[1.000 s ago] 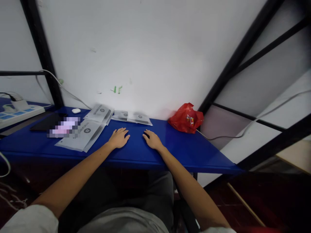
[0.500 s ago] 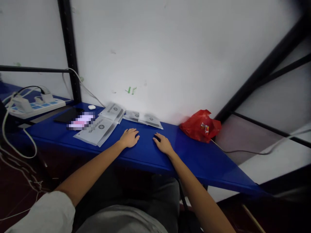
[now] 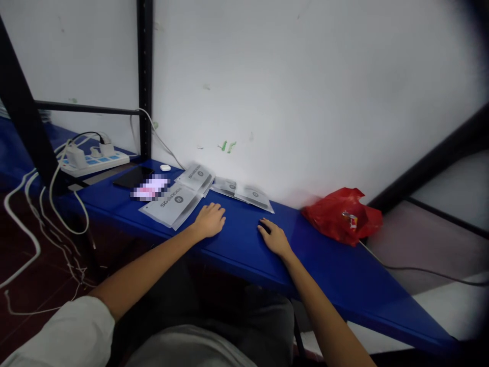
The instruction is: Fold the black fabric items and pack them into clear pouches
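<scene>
A long blue bench [image 3: 237, 239] runs along the wall, its right end lost in dark. Black metal posts [image 3: 145, 76] flank it; the nearest left one blocks part of the blue surface beyond. One crumpled red plastic bag [image 3: 336, 216] sits at right, contents hidden. Four flat grey printed packets [image 3: 171, 206] show, two at left, two near the wall; overlap may hide more. One white power strip [image 3: 103, 163] carries plugs. The left hand [image 3: 210, 220] lies palm-down beside the nearest packet, grip loosely spread and empty. The right hand [image 3: 275, 237] is palm-down, fingers slightly curled; whether the dark patch under its grip is shadow or object, I cannot tell. Beyond lie one black rectangular slab [image 3: 132, 177], one pixelated bright device [image 3: 151, 188] and one small white rounded case [image 3: 165, 167].
</scene>
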A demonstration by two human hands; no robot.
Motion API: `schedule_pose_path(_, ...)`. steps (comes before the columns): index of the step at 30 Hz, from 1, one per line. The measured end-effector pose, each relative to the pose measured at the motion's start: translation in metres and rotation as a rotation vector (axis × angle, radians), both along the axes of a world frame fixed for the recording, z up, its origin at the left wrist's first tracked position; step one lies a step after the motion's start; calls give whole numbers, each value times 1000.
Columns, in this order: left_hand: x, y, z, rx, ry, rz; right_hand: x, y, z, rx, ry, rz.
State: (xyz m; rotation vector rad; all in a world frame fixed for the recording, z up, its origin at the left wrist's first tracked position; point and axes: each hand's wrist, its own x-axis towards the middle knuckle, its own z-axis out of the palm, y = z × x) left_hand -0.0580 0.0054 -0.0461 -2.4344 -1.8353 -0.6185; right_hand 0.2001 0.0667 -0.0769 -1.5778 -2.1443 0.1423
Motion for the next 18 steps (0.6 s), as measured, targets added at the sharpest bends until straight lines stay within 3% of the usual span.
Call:
schedule_pose_path(5,-62,-8,13,99,18,254,1,2,-2,6,6,9)
schedule_pose_path(10,-107,-10,7,-34,-9,529,2,4,-2,16,8,18)
schedule_pose_path(13,-107,-17,-1,-82,-11,533,2,3,-1,5,10,21)
schedule_pose_path(18,-80,-38,-8,-42,51,436,0,1,0,0,10,7)
